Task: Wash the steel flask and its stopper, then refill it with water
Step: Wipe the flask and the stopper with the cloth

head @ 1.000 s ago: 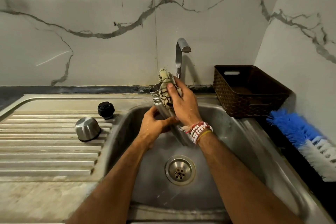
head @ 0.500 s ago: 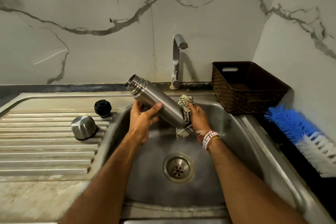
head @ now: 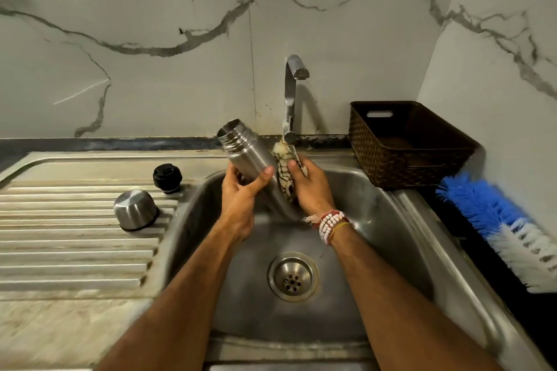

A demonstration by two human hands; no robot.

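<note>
This is a kitchen: a steel sink (head: 391, 235) under the left hand (head: 241, 199), a ribbed draining board (head: 66, 250) left of it, a tap (head: 290, 93) behind the right hand (head: 312, 187), a basket (head: 391, 159) and brush (head: 497, 220) farther right.

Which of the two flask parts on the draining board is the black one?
The stopper, the smaller piece set farther back. The other is a shiny steel cup standing mouth down, nearer the camera.

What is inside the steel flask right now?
The flask, gripped by the left hand, is unstoppered; only a dark strip inside its rim shows. Deeper contents are hidden by its wall.
</note>
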